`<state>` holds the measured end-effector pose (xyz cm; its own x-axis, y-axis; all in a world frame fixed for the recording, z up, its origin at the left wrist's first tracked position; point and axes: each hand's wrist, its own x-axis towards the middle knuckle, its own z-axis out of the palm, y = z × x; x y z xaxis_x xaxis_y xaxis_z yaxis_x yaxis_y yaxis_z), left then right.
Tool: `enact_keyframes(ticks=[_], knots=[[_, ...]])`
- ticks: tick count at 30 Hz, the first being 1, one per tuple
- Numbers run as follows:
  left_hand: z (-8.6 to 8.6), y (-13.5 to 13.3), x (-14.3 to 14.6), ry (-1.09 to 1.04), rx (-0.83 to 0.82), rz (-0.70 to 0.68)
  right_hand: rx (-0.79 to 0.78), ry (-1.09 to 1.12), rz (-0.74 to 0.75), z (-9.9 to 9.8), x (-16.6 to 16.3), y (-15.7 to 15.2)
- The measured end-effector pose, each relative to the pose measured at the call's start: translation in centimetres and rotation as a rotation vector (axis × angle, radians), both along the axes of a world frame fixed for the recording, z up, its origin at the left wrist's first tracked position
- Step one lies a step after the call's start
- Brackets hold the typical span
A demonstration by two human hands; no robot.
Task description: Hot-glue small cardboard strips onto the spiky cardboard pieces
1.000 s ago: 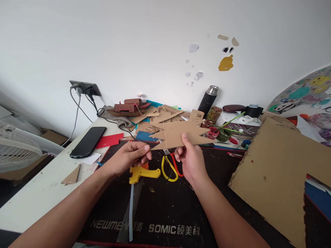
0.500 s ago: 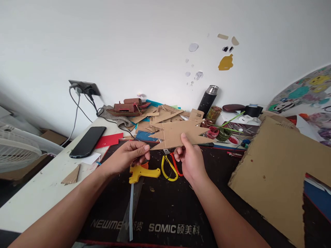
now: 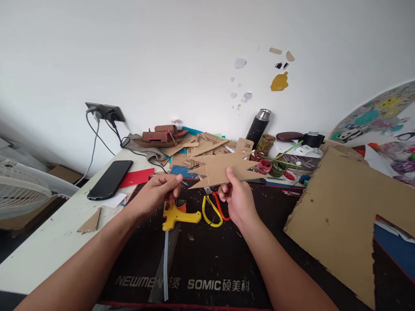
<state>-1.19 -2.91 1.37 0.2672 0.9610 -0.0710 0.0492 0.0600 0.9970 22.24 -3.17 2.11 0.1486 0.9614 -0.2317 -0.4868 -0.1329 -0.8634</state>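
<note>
A cardboard piece (image 3: 217,169) with pointed teeth at both ends is pinched in my right hand (image 3: 238,196), thumb on top and fingers beneath. Just left of its lower left point, my left hand (image 3: 162,190) hovers with its fingers curled and thumb pressed to them, apart from the cardboard; I see nothing in it. Below the left hand lies a yellow glue gun (image 3: 181,217) with a long pale glue stick (image 3: 166,263) poking from its back. Scissors (image 3: 212,216) with one yellow and one red handle rest under the cardboard, their blades mostly hidden.
Cardboard scraps (image 3: 210,144) and a brown model boat (image 3: 158,137) crowd the back. A black flask (image 3: 258,128) leans near paint jars (image 3: 265,166). On the right lies a large cardboard sheet (image 3: 340,220); on the left, a phone (image 3: 110,179) and a fan (image 3: 22,185).
My left hand has drawn slightly up and left, off the cardboard's lower left point. The right hand keeps its hold. The view has shifted slightly.
</note>
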Motion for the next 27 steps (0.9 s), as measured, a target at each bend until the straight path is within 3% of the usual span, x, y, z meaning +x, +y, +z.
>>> enact_keyframes(ticks=[5, 9, 17, 20, 23, 27], knots=[[-0.1, 0.6, -0.1, -0.064, 0.092, 0.151, -0.003, 0.033, 0.049, -0.4, 0.1, 0.2], [-0.1, 0.4, 0.1, 0.092, 0.236, 0.2, 0.011, 0.042, 0.142, -0.6, 0.1, 0.1], [-0.5, -0.1, 0.0, 0.329, 0.853, 0.018, 0.041, 0.044, 0.481, -1.9, -0.6, -0.7], [-0.5, -0.1, -0.1, 0.338, 1.002, -0.011, 0.045, 0.039, 0.553, -2.4, -0.6, -0.6], [-0.3, -0.3, 0.0, 0.261, 1.05, 0.13, 0.061, 0.053, 0.512, -2.3, -0.3, -0.3], [0.0, -0.4, -0.4, 0.199, 1.054, 0.511, 0.072, 0.005, 0.402, -1.7, -0.1, -0.1]])
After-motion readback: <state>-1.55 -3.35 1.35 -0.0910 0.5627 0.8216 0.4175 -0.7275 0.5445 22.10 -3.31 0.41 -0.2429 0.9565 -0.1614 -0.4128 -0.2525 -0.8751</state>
